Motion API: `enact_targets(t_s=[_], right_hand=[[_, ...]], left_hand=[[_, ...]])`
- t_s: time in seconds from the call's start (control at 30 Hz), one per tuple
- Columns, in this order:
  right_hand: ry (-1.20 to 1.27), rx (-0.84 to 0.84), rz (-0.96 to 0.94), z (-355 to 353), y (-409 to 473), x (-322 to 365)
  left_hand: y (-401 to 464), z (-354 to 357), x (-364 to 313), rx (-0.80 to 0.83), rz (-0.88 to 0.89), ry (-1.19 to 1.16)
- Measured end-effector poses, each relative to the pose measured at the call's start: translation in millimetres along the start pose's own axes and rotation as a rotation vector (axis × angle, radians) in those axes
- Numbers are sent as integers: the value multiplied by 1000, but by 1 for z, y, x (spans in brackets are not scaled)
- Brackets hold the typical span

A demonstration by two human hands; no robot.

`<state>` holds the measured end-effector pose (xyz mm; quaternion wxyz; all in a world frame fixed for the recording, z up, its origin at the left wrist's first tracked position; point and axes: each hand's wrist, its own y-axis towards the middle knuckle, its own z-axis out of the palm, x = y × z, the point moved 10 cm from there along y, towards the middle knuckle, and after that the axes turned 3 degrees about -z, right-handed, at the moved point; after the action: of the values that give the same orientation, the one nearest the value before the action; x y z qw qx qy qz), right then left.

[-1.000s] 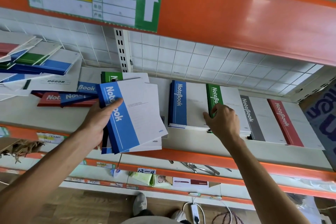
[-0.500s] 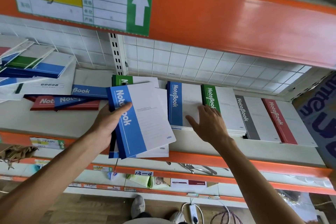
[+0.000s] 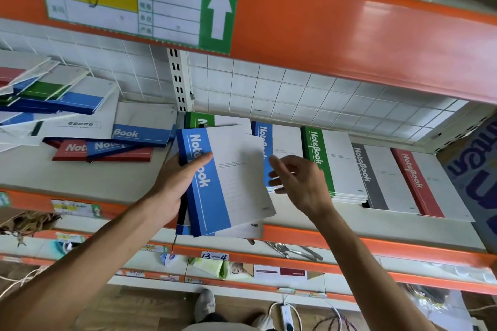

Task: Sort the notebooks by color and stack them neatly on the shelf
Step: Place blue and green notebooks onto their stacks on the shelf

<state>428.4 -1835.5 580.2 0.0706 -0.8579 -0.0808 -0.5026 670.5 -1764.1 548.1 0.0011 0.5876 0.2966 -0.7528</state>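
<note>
Notebooks with blue spines [image 3: 215, 183] sit fanned in the left hand [image 3: 172, 185], thumb curled over the top cover, held above the shelf [image 3: 80, 177] front edge at centre. Right hand [image 3: 298, 183] hovers just beside them at three o'clock, fingers loosely spread, gripping nothing. Sorted blue stack [image 3: 285, 142], green stack [image 3: 330, 164], grey stack [image 3: 376, 177] and red stack [image 3: 425, 185] lie in a row toward three o'clock; a mixed heap [image 3: 67, 107] lies at nine o'clock.

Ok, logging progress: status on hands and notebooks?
Left hand grips blue notebooks. Right hand open, reaching for them. Blue stack on shelf unobstructed.
</note>
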Motion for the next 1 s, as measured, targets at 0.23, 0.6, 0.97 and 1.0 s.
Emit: enact_targets(t_s=[0.23,0.6,0.97,1.0], right_hand=[[182,129,201,13,-16,-24],[355,264,294,24,-24,-38],[352,-20,343,-46,17,-70],[328,-50,347,-49,22,-73]], left_hand=[[-1,12,-1,10,15,12],[-1,13,0,14,27,37],[6,-20,-10,-88,96,75],[7,-26,-11,-108,94,75]])
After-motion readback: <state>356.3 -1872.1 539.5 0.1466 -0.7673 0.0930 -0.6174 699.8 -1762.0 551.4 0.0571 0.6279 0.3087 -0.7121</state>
